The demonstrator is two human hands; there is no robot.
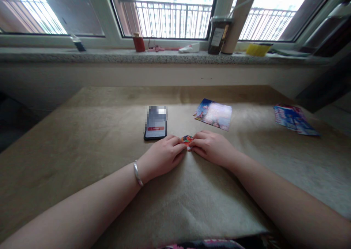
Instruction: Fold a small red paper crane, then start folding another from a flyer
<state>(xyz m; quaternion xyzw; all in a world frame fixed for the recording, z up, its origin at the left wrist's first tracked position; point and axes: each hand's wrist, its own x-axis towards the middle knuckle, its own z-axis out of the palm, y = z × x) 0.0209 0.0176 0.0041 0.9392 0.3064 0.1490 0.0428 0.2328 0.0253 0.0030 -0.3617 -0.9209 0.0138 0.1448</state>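
Note:
My left hand (161, 155) and my right hand (212, 146) meet at the middle of the cloth-covered table (82, 143). Between their fingertips sits a small folded piece of coloured paper (187, 140), red and orange, pinched from both sides. Most of the paper is hidden by the fingers. A silver bracelet (138, 174) circles my left wrist. A black phone (155, 123) with a lit screen lies flat just beyond my left hand.
A colourful printed sheet (214, 113) lies past my right hand, and a stack of similar sheets (294, 119) rests at the far right. The window sill (109, 55) holds a red can (139, 42), a dark jar (218, 37) and a yellow object (257, 49).

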